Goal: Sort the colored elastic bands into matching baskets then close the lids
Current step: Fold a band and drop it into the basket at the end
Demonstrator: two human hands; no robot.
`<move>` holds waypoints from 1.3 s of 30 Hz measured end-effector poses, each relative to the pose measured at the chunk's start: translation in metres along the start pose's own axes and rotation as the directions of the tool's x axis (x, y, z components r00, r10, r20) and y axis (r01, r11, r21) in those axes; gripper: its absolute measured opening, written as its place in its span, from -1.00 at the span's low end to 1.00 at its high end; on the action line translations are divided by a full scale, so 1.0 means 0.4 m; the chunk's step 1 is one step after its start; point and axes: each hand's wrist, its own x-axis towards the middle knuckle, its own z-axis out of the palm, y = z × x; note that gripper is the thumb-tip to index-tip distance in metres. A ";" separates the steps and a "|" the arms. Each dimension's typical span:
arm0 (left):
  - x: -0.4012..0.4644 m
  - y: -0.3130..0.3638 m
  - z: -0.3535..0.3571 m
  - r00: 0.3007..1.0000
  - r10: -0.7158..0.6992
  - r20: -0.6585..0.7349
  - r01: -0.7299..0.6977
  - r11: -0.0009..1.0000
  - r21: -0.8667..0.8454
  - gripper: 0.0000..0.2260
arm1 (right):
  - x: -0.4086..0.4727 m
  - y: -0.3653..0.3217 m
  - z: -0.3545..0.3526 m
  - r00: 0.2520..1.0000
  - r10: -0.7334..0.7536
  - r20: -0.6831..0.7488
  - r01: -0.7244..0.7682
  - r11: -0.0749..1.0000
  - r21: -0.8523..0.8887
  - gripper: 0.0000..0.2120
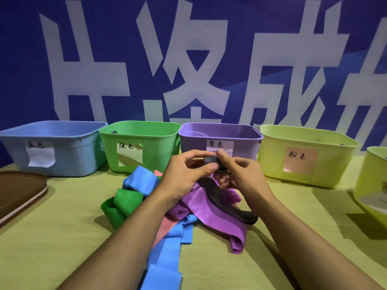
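Elastic bands lie in a loose heap on the yellow-green cloth (62, 237), in front of the baskets: a blue band (167, 256), a green band (123, 203), a purple band (209, 214) and a pink band (167, 226) cross over each other. A dark grey band (222, 197) rises from this heap to both hands. The left hand (184, 172) pinches its upper end between thumb and curled fingers. The right hand (240, 170) also pinches the same end, with its thumb on top and the other fingers bent under it. The hands almost touch, just before the purple basket (240, 141). Beside it stand the blue basket (69, 147), the green basket (161, 143) and a yellow-green basket (330, 158). All four are open. A brown lid (18, 189) lies at the left.
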 end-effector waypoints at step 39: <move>0.008 0.009 -0.007 0.993 -0.002 0.118 0.057 0.885 -0.462 -0.54 | -0.011 -0.024 -0.007 0.888 0.282 0.363 -0.449 0.702 0.553 -0.76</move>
